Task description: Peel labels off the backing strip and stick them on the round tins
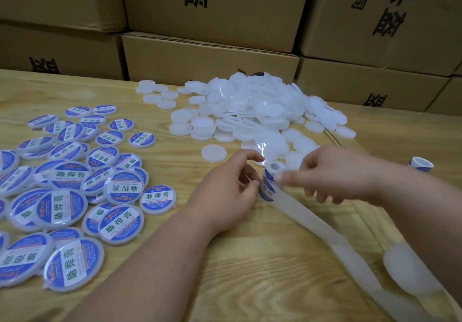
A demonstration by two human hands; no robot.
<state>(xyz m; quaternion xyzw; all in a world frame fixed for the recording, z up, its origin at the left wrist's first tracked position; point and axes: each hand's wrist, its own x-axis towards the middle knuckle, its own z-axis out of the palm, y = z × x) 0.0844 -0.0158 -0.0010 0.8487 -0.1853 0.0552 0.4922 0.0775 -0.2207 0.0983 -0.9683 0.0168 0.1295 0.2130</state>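
Left hand (226, 191) and right hand (335, 171) each pinch the label (268, 184) on the backing strip (312, 224)

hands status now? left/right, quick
Left hand: fingers curled, pinching the blue label at its edge.
Right hand: pinching the backing strip at its top end.

Soft, even light came perhaps from overhead; glare glinted off labelled tins (62, 206), edges bowed, right hand (332, 171) blurred.
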